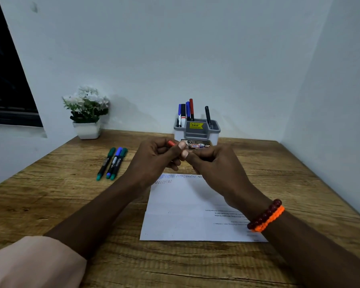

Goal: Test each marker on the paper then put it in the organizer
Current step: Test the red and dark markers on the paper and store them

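Gripping a red marker [171, 143], left hand [154, 157] and right hand [211, 163] meet above the paper [187, 210], fingers curled and pinching it. Organizer [196, 130] just beyond the fingertips; three markers [112, 163] left of them.

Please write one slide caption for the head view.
Both hands hold a red marker above the scribbled paper, before the organizer.
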